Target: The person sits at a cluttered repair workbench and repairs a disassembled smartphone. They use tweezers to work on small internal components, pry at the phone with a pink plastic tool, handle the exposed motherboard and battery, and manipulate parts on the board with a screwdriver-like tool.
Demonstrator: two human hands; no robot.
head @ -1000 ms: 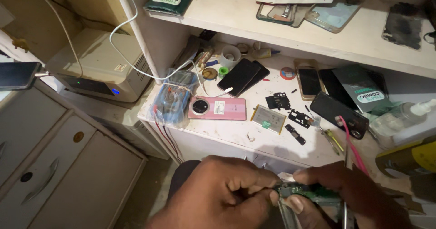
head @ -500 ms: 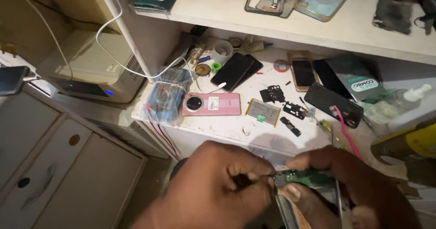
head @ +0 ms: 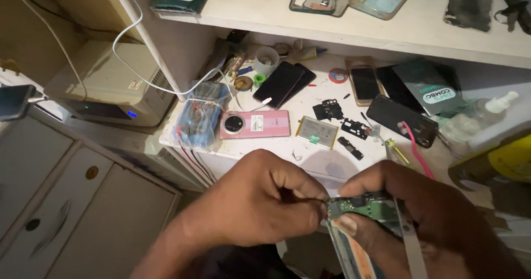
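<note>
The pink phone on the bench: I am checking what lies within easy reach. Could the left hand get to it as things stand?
Probably yes. The pink phone lies face down near the bench's front edge, just beyond the left hand, with nothing between them. But that hand is pinched at the green circuit board and would have to let go first.

The green circuit board (head: 362,207) near the right edge looks matt, studded with small shiny metal parts. The white painted desk (head: 326,165) is dull and scuffed. At far left, the pink phone back cover (head: 260,125) has a smooth satin sheen; the black slab phones (head: 283,83) behind it are glossy glass.
</note>
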